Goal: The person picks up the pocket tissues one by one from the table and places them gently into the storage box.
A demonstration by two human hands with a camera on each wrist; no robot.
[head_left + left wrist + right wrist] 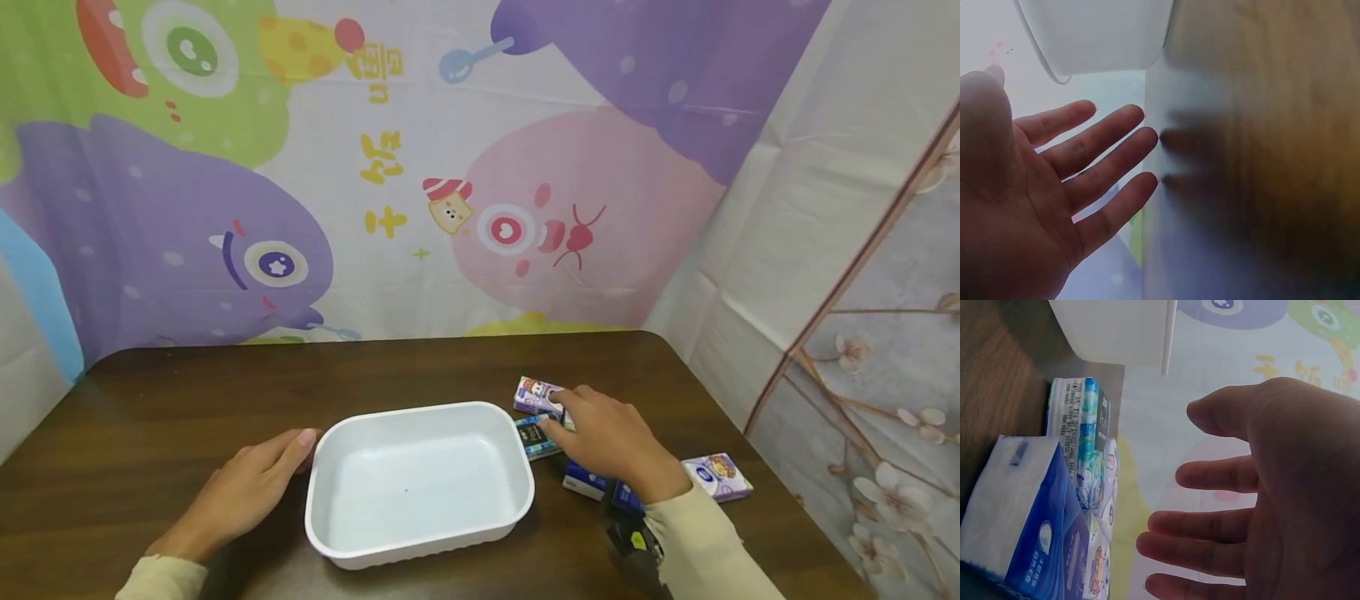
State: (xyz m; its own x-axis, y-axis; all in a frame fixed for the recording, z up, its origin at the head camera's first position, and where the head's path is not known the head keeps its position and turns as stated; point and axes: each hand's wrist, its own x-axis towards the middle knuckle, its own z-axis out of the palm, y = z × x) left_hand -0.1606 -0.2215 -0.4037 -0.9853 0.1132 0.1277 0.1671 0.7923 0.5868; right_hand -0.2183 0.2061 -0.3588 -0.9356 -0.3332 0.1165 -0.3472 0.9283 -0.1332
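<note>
A white rectangular tray [420, 479] rests on the table. Beside its left end is my left hand [251, 483], fingers spread and straight in the left wrist view, fingertips close to the tabletop. My right hand [611, 429] hovers over a group of small tissue packs right of the tray, with nothing between thumb and fingers in the right wrist view. Nearest its fingertips are a purple-and-white pack [532, 395] and a blue-green pack [536, 439] with a dark label. Blue packs [1032, 519] lie below the palm, partly hidden by the hand in the head view.
Another purple-and-white pack [717, 477] lies right of the right wrist. The brown table [225, 383] ends at a cartoon-printed cloth [420, 283] behind and a flower-patterned cloth [885, 400] on the right.
</note>
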